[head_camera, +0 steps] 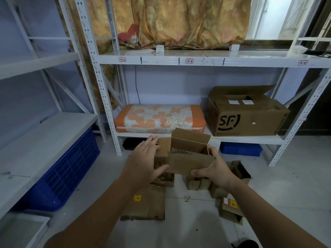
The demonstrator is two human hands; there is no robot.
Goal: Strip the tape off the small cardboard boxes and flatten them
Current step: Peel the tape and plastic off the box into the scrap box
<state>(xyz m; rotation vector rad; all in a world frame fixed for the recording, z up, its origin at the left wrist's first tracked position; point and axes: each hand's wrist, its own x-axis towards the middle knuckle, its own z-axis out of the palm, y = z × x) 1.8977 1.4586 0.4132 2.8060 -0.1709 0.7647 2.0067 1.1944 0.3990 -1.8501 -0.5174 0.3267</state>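
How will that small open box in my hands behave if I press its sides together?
The small open box looks empty with flaps up, so probably light. Thin corrugated walls should fold along creases fairly easily. The right hand grips one end, so it may skew rather than slip.

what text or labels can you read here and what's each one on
"SF": big cardboard box on the shelf.
"4-3": red-framed tag on the shelf edge.
"3-3": handwritten beside it.
Other red tags, box shipping labels, yellow stickers on floor cardboard: too blurred.

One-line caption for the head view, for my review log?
Both hands, left and right, hold an opened small cardboard box above flattened cardboard on the floor.
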